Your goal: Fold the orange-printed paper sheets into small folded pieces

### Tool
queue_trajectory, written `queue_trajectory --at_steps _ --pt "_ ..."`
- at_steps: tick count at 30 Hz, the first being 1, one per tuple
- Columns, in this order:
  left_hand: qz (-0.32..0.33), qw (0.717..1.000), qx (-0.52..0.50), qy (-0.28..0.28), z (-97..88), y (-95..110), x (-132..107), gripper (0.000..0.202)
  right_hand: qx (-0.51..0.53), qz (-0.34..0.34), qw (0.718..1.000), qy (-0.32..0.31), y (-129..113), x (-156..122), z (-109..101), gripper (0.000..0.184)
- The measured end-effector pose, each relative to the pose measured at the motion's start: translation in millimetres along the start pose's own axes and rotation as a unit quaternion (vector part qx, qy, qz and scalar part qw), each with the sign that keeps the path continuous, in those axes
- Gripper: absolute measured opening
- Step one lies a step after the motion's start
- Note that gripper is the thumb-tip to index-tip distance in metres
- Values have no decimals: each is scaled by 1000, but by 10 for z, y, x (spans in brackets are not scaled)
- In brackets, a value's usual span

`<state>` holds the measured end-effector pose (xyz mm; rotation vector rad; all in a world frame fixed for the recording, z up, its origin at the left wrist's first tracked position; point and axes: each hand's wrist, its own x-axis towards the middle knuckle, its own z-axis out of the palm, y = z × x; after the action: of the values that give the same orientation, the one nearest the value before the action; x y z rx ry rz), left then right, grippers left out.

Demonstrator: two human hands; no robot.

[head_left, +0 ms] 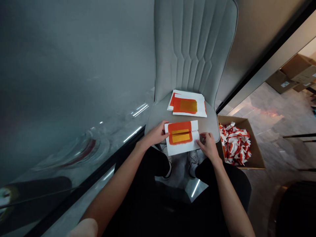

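- A grey glossy panel (74, 82) fills the left side of the view, with streaks of light reflected in it
- A grey upholstered chair (195, 49) stands at the centre, its back stitched in vertical channels
- Stone-look floor (266, 112) spreads to the right of the chair, with cardboard cartons (296, 74) piled toward the far right corner
- An open cardboard box (256, 144) sits just beside the right edge of the chair's seat (160, 115), full of torn red-and-white paper scraps (234, 144)
- The person's dark trousers (222, 184) and shoes (193, 163) show below the front edge of the seat
- A stack (189, 103) of white sheets printed with orange and yellow lies near the back of the seat, slightly askew
- A single sheet (181, 138) lies at the seat's front edge, between the hands and apart from the stack; its orange panel has a yellow block, and its lower part is folded up in a flap
- The left hand (154, 133) is closed on the sheet's left edge, steadying it
- The right hand (208, 146) pinches the flap's right end, fingers (201, 138) bent over the fold
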<state>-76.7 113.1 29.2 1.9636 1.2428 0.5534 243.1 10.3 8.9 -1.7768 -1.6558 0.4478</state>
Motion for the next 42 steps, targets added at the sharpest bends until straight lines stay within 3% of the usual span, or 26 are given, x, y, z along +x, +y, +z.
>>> queue_trajectory --at_steps 6,13,17,24,30,34,37,42 --pt "52 973 131 185 244 139 66 57 -15 18 1000 20 -24 19 142 25" --pt "116 950 170 233 408 255 89 29 -46 101 993 -36 -209 -36 97 21" --pt "158 950 196 183 394 242 129 11 -69 106 991 -46 -282 -82 55 19" --pt "229 960 144 79 377 160 199 28 -56 57 997 5 -229 -73 60 29" --pt "241 966 93 25 437 43 161 32 -20 142 989 -39 -126 -271 45 31" --pt "243 966 87 17 442 0 51 34 118 140 982 -41 -134 -426 122 37" --pt "242 965 99 10 449 19 -87 36 236 148 959 -41 -206 -484 245 41" --pt "246 962 118 -3 471 59 -254 40 307 165 937 -33 -324 -504 393 37"
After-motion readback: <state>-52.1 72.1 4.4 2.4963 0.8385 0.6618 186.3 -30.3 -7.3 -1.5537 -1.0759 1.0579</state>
